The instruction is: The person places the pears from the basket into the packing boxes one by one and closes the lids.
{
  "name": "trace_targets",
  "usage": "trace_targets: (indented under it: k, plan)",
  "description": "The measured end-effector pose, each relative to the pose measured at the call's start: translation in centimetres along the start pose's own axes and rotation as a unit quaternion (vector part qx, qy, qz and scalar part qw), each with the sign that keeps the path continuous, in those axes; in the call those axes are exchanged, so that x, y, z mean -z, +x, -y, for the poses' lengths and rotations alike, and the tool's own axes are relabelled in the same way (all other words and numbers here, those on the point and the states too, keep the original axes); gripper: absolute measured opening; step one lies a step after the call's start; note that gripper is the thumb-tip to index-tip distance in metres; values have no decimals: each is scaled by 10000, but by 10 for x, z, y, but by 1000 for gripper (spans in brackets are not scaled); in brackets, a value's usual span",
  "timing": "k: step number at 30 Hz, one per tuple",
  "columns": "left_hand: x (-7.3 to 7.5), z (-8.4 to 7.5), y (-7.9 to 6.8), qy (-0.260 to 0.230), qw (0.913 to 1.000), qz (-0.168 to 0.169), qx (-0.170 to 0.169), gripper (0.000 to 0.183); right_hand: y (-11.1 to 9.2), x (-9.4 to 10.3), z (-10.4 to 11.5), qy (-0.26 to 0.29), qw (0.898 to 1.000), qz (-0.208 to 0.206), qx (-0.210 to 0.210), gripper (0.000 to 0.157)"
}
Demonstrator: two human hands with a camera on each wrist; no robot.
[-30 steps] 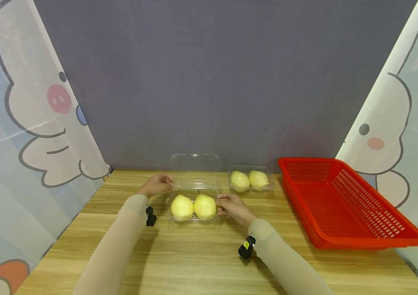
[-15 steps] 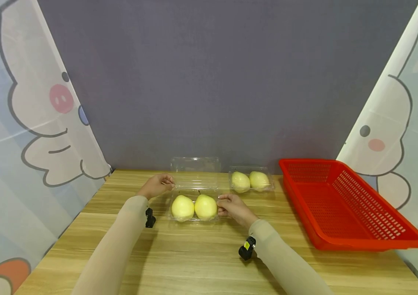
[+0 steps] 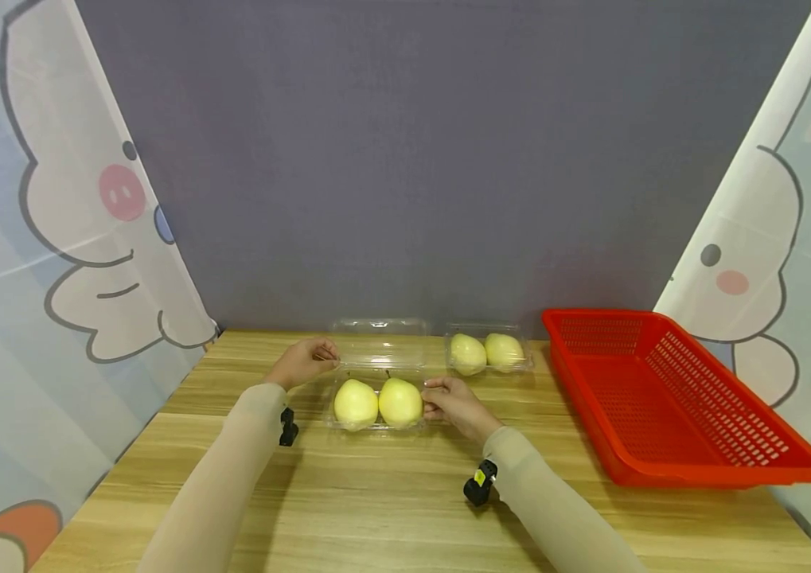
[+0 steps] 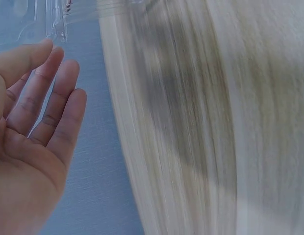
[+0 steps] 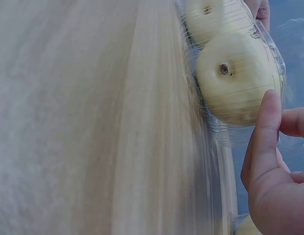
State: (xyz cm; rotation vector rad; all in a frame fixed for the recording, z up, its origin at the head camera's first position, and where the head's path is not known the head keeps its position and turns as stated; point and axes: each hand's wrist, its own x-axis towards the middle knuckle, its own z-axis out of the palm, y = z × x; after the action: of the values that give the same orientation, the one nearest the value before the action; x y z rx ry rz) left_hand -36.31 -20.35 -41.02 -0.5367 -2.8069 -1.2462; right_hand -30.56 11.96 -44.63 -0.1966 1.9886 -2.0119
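A clear plastic clamshell container (image 3: 376,427) holding two pale yellow pears (image 3: 356,404) lies on the wooden table with its lid (image 3: 380,344) raised behind it. At the container's back left corner, near the hinge, my left hand (image 3: 305,360) has thumb and index fingertips together; the left wrist view shows them at the plastic edge, other fingers fairly straight. My right hand (image 3: 457,403) pinches the right edge of the container between thumb and index finger, close beside the right pear (image 5: 235,78).
Behind and to the right sits a second clear container (image 3: 525,364) with two more pears in it. A red perforated basket (image 3: 720,473) stands at the table's right side. A grey backdrop (image 3: 405,159) rises behind the table.
The lid's upper edge has sunk lower in the head view. Both hands stay at the container's sides, almost unmoved, and the pears keep their places inside it.
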Motion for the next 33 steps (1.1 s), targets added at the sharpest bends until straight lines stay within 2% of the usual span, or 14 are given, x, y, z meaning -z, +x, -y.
trace_targets:
  k: [10,17,25,33]
  plan:
    - [-1,-3,-3,119,9999,-6,-72,6,0,0,-1,10,10000,-11,-20,43]
    - [-1,-3,-4,235,9993,65,-268,4,-1,0,-1,-20,10000,-57,-4,42]
    - [1,-4,-8,378,9991,68,-201,5,-1,-1,0,-44,10000,-51,-29,44]
    - [1,-6,-12,254,9994,131,-211,6,-1,0,0,-68,10000,-32,4,44]
